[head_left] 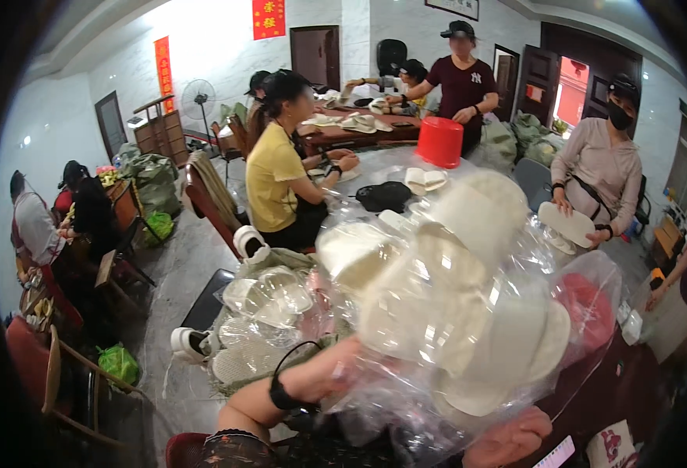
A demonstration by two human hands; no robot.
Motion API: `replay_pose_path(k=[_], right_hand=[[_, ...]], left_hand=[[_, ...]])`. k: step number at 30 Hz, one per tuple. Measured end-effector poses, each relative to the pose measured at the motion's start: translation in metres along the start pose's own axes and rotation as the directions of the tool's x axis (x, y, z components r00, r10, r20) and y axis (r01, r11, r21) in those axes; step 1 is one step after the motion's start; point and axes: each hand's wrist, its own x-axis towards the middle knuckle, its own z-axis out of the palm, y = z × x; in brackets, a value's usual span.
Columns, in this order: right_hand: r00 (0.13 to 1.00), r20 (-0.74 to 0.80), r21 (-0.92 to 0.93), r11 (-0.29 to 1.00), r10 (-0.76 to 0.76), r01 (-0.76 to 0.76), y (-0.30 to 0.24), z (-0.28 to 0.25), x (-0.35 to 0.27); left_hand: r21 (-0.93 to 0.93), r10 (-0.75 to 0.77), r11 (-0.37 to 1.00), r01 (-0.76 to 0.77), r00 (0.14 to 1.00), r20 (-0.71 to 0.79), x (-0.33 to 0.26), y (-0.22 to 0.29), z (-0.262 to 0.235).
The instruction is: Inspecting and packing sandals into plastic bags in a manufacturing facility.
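- A large clear plastic bag [445, 312], filled with cream-white slippers [468, 257], is held up close in front of the camera, above the table [593, 390].
- The left hand [324, 374] is closed on the bag's lower left edge; a black band is worn at its wrist.
- The right hand [507, 441] is pressed against the underside of the bag at the lower right; whether its fingers are closed on the plastic cannot be told, since the fingers are hidden by the bag.
- A pinkish-red item [589, 308] is seen through the plastic at the bag's right side.
- More bagged slippers [269, 300] are piled on the floor just left of the held bag, with loose white slippers beside them.
- A red bucket [439, 142] is stood upside down on the far part of the table, with a black pouch [384, 195] nearer.
- A white sole [566, 224] is held by a masked person in a pale top at the right.
- A person in a yellow shirt [273, 175] is seated at the left of the table, hands rested on it.
- Other people are seated or stood at tables farther back and along the left wall.
- A green bag [119, 363] is seen on the floor beside a wooden chair at the left.
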Motion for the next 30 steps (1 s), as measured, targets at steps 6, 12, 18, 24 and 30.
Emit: replay_pose_path(k=[6,12,18,24,30], right_hand=[[0.554,0.562,0.086,0.623,0.614,-0.777,-0.011,0.099,-0.008],[0.598,0.678,-0.129,0.87,0.428,-0.476,-0.008,0.181,-0.065],[0.161,0.83,-0.048,0.356,0.535,-0.933,0.008,0.179,-0.1],[-0.068,0.795,0.423,-0.631,0.603,-0.65,0.059,0.14,-0.026],[-0.092,0.863,0.382,-0.76,0.498,-0.526,0.038,0.144,-0.005]], left_hand=[[-0.027,-0.135,0.99,0.138,0.88,-0.455,-0.089,0.07,-0.061],[0.029,-0.054,0.995,0.098,0.746,-0.664,-0.134,0.098,-0.097],[0.008,-0.091,0.989,0.149,0.65,-0.754,-0.193,0.097,-0.125],[-0.274,-0.464,0.875,0.399,0.527,-0.712,-0.17,0.057,-0.139],[-0.521,-0.787,0.615,0.592,0.417,-0.455,-0.269,-0.14,-0.253]])
